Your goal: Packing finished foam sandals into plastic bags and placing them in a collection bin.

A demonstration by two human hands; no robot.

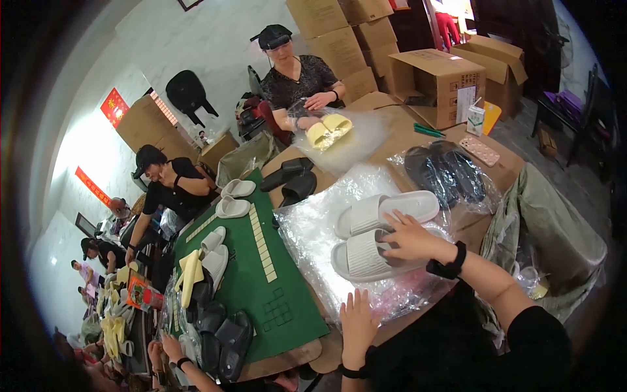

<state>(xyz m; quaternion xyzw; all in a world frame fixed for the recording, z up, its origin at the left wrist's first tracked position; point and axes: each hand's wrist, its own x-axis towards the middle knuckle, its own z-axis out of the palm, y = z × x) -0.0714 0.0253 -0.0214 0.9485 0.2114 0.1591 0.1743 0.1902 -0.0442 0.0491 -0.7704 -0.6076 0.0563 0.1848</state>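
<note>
A pair of light grey slide slippers lies side by side on a stack of clear plastic bags (313,230), toes of the straps to the left. My right hand (415,238) rests over the near slipper (359,257), its fingers spread and touching near the strap's edge. One finger reaches to the far slipper (359,217). My left hand (358,323) lies at the near edge of the bags, fingers stretched out, with nothing in it. Part of the near slipper's footbed is hidden under my right hand.
Bagged black slippers (444,171) lie beyond the pair, near a phone (480,151) and a drink carton (475,120). To the left, a green mat (287,307) bears more slippers. Across the table a person (300,85) handles yellow slippers (328,130). A large sack (548,228) stands at right.
</note>
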